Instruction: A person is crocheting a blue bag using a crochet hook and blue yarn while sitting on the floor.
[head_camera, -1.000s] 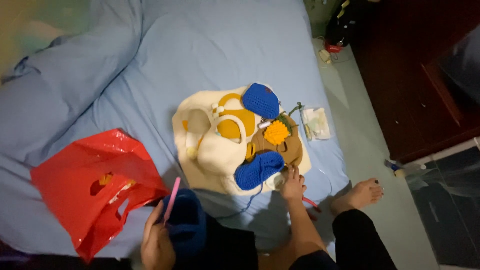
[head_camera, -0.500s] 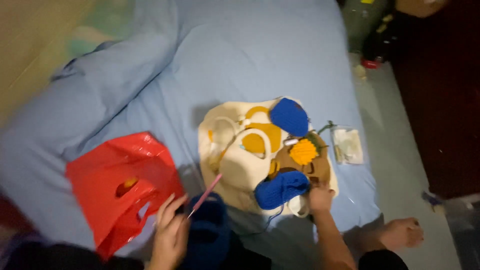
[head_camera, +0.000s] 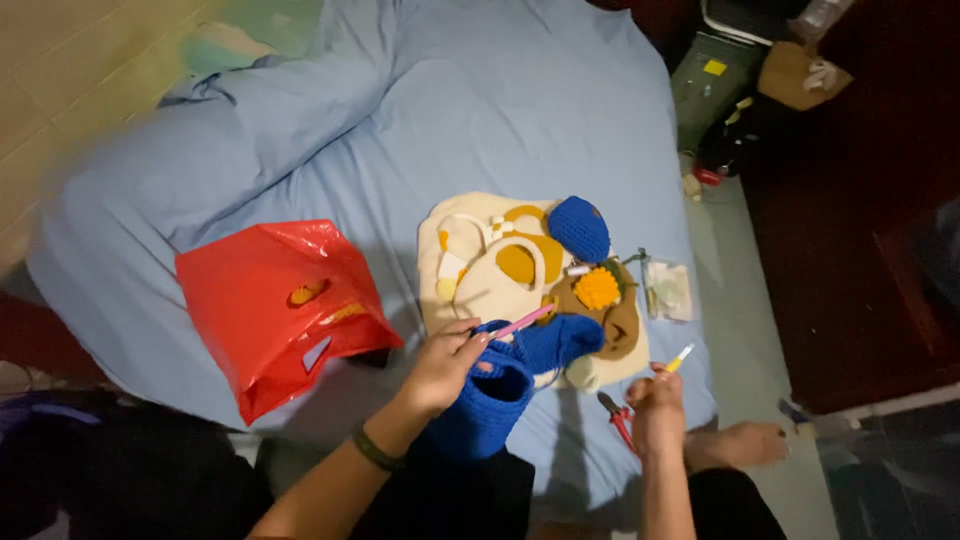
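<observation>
A blue crocheted piece (head_camera: 487, 405), shaped like an open pouch, sits at the lower middle of the frame, at the near edge of the bed (head_camera: 420, 120). The left hand (head_camera: 445, 365) rests on its rim, fingers closed around a pink crochet hook (head_camera: 522, 322) that points up and right. The pouch looks well formed, with walls standing and an open mouth; whether its edge is finished cannot be told.

To its right, the right hand (head_camera: 655, 400) pinches a small yellow-tipped tool (head_camera: 680, 354), fingers closed on it, just beside red-handled scissors (head_camera: 618, 418) lying on the sheet.

Just above lies a cream crocheted bag (head_camera: 480, 275) with mustard patches, along with a round blue piece (head_camera: 579, 228), a yellow flower (head_camera: 597, 288) on a brown piece (head_camera: 618, 325), and another blue piece (head_camera: 560, 340). A small clear packet (head_camera: 668, 290) lies right of these. A red plastic bag (head_camera: 275, 305) lies at the left, well apart.
</observation>
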